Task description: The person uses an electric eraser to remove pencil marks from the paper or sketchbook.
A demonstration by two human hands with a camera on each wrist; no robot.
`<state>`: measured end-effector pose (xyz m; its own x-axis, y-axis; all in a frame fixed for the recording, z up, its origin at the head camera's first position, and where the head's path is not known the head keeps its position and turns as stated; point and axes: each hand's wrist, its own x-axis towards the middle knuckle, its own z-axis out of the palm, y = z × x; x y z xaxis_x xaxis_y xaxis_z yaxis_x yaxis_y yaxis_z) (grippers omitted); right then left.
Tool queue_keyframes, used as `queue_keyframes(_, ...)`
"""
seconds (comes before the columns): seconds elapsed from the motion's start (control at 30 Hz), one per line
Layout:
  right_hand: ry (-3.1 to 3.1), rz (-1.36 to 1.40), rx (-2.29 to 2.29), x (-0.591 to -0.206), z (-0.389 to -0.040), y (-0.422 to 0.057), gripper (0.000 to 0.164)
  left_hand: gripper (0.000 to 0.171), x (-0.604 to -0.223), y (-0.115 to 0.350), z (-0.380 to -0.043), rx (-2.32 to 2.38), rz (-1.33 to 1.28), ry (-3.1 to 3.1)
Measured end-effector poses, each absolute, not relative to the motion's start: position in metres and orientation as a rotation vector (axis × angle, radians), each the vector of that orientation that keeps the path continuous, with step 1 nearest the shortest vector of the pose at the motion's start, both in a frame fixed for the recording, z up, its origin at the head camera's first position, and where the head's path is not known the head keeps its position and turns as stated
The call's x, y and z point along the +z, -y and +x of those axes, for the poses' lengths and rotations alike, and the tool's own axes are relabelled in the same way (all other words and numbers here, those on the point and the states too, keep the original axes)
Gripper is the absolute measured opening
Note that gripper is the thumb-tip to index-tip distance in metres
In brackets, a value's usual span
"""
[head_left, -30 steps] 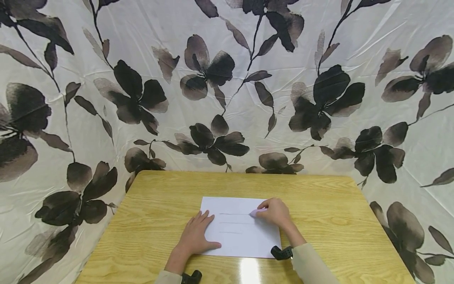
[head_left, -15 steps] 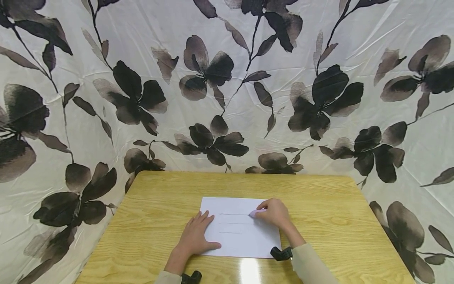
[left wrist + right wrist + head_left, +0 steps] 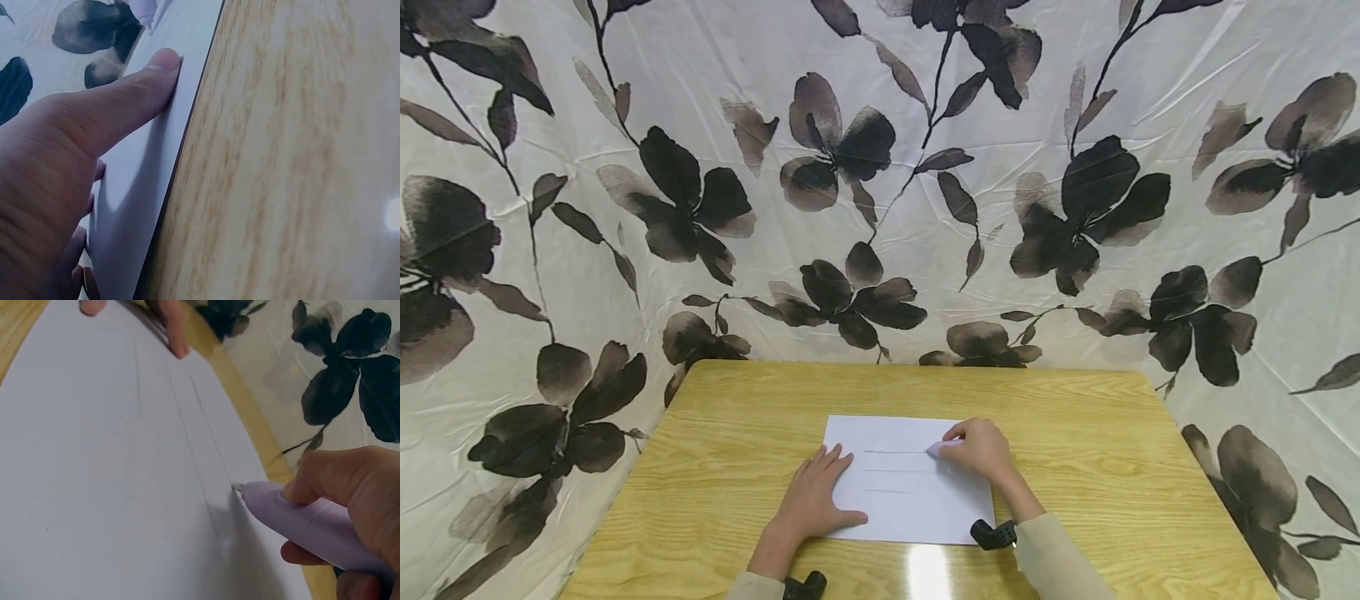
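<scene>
A white sheet of paper (image 3: 917, 512) lies on the table with three thin grey lines across it. My left hand (image 3: 816, 496) rests on its left side, fingers spread. In the left wrist view the thumb (image 3: 134, 94) lies along the near edge of the sheet. My right hand (image 3: 981, 450) grips a thick lavender pen-shaped tool that looks like an electric eraser (image 3: 312, 519). Its narrow tip meets the paper at the right end of the far line (image 3: 209, 428). The middle line (image 3: 187, 437) reaches farther right there; the near line (image 3: 137, 381) is shorter and faint.
The pale wooden table (image 3: 737, 425) extends around the sheet on all sides. Behind it hangs a white cloth (image 3: 955, 242) printed with dark flowers. Black wrist cameras (image 3: 992, 533) sit on both wrists beside beige sleeves (image 3: 1060, 554).
</scene>
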<state>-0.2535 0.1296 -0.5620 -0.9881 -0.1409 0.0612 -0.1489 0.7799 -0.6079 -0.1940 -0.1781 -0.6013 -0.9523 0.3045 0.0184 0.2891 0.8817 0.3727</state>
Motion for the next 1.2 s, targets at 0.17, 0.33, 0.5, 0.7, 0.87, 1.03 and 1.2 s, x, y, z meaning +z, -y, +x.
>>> queue_keyframes(0.17, 2.953, 0.246, 1.025, -0.5606, -0.2534, -0.1283, 0.012, 0.104, -0.6026, 0.1790, -0.1939, 0.589, 0.478, -3.012)
queue_keyframes(0.33, 2.957, 0.233, 1.014, -0.5612, -0.2541, -0.1280, 0.013, 0.104, -0.6033, 0.1787, -0.1948, 0.589, 0.465, -3.011)
queue_keyframes(0.5, 2.949, 0.228, 1.023, -0.5605, -0.2538, -0.1271, 0.014, 0.105, -0.6051, 0.1794, -0.1951, 0.579, 0.458, -3.016)
queue_keyframes(0.7, 2.954, 0.217, 1.030, -0.5616, -0.2531, -0.1272, 0.015, 0.105, -0.6049, 0.1795, -0.1949, 0.594, 0.465, -3.012)
queue_keyframes(0.87, 2.960, 0.189, 1.046, -0.5615, -0.2534, -0.1273, 0.017, 0.105, -0.6046, 0.1797, -0.1946, 0.589, 0.462, -3.010)
queue_keyframes(1.03, 2.960, 0.181, 1.051, -0.5620, -0.2543, -0.1280, 0.016, 0.104, -0.6041, 0.1802, -0.1943, 0.599, 0.466, -3.007)
queue_keyframes(1.2, 2.942, 0.203, 1.103, -0.5665, -0.2554, -0.1302, 0.017, 0.104, -0.6035, 0.1798, -0.1943, 0.597, 0.468, -3.001)
